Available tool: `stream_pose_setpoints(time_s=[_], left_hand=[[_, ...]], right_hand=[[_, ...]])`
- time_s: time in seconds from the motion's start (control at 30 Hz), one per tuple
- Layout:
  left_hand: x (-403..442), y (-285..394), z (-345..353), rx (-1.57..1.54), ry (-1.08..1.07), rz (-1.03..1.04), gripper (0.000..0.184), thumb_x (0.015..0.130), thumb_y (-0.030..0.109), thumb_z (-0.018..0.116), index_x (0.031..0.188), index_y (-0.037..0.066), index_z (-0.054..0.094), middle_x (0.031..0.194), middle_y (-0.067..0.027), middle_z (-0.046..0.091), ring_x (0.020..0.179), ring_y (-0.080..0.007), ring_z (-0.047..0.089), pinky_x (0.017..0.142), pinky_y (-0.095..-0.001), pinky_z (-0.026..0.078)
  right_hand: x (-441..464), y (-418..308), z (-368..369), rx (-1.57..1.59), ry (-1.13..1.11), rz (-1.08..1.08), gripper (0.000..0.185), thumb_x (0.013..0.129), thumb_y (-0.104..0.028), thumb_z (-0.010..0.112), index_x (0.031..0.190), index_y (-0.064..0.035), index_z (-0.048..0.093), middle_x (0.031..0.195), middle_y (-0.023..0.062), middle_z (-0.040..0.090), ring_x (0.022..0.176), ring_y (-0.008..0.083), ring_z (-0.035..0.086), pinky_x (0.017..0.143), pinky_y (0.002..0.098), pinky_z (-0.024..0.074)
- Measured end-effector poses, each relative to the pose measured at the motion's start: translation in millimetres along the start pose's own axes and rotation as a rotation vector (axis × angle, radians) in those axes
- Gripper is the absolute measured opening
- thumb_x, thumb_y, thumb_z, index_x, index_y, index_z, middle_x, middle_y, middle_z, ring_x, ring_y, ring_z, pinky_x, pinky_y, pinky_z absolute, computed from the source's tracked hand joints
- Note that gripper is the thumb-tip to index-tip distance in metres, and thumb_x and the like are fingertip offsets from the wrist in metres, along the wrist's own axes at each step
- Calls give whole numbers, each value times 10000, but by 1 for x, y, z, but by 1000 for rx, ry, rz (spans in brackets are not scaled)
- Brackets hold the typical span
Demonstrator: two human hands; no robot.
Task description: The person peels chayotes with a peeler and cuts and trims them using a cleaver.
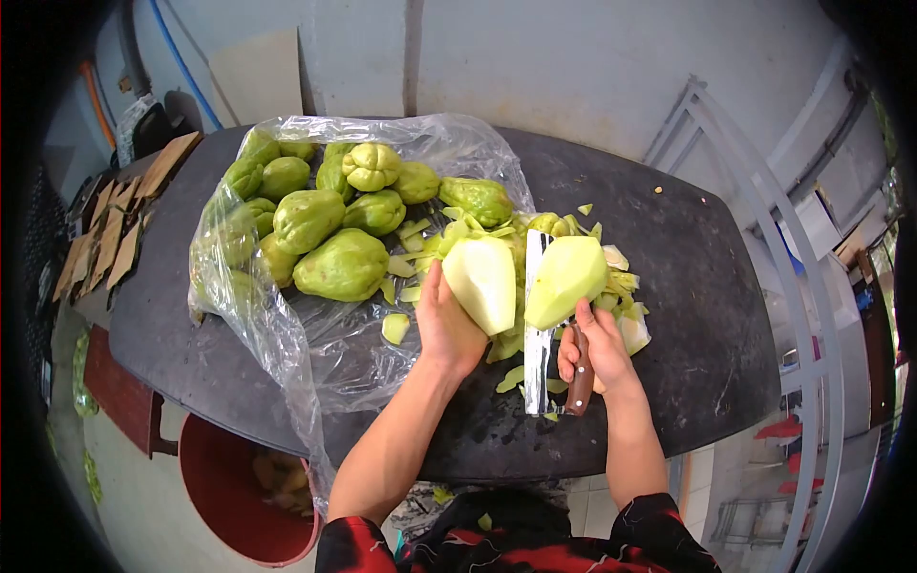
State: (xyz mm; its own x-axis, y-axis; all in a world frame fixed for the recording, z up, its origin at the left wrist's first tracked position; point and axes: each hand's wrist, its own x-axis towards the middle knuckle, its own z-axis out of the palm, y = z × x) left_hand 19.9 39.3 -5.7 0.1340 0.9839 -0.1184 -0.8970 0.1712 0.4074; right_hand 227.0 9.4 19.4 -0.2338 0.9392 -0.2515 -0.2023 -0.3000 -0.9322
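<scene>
In my left hand point(449, 325) is a peeled piece of chayote point(480, 284), its pale, smooth cut face turned up. My right hand point(604, 355) is closed around the brown riveted handle of a knife point(580, 374), and its thumb steadies a second peeled chayote piece point(565, 277). A bright black-and-white strip point(537, 377) runs alongside the handle; whether it is the blade, I cannot tell. Green peelings point(511, 379) lie beneath and around both hands. Left of them, several unpeeled chayotes point(342, 265) rest on and in a clear plastic bag point(291, 349).
The dark table point(693, 286) has a rounded edge. A red bucket point(196, 477) with scraps inside stands on the floor below its left front. Wooden boards point(124, 229) are stacked at left. A grey metal frame point(764, 181) rises at right, and a wall stands behind.
</scene>
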Motion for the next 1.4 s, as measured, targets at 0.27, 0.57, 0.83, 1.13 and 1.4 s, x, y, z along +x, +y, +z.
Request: stream_pose_setpoints(time_s=[0.27, 0.57, 0.83, 1.13, 1.4], left_hand=[[-4, 17, 3, -38, -9, 79, 786, 947, 628, 408, 1479, 53, 337, 1490, -155, 406, 1358, -370, 409, 1107, -605, 312], [5, 14, -5, -177, 80, 52, 767, 981, 584, 363, 1472, -2, 294, 1504, -220, 373, 1370, -424, 402, 1084, -675, 340], [1, 12, -8, -247, 129, 19, 528, 945, 364, 437, 1324, 8, 530, 1330, -162, 588, 1251, -315, 547, 1086, -502, 416], [-2, 17, -8, -274, 17, -9, 570, 864, 382, 541, 1324, 46, 551, 1308, -134, 610, 1204, -302, 572, 1090, -466, 389], [-3, 18, -4, -156, -21, 115, 564, 914, 444, 559, 1299, 33, 564, 1262, -125, 631, 1153, -292, 604, 1045, -436, 431]], right_hand=[[11, -4, -9, -94, 203, -104, 215, 1022, -255, 550, 958, -64, 473, 616, 39, 510, 440, 158, 530, 408, 308, 442], [0, -12, -17, -174, 308, -434, 230, 1045, -226, 503, 921, -33, 484, 638, 50, 530, 492, 161, 593, 414, 288, 475], [-15, -5, 4, -38, -109, -142, 229, 1038, -232, 510, 938, -28, 483, 666, 47, 528, 512, 167, 598, 435, 297, 491], [-13, 3, 8, -199, -173, -106, 253, 1040, -231, 505, 875, -39, 495, 626, 19, 527, 527, 136, 578, 506, 277, 482], [-17, -2, 13, -291, -150, -108, 227, 1030, -202, 511, 871, -40, 510, 601, 9, 530, 495, 102, 527, 491, 271, 464]])
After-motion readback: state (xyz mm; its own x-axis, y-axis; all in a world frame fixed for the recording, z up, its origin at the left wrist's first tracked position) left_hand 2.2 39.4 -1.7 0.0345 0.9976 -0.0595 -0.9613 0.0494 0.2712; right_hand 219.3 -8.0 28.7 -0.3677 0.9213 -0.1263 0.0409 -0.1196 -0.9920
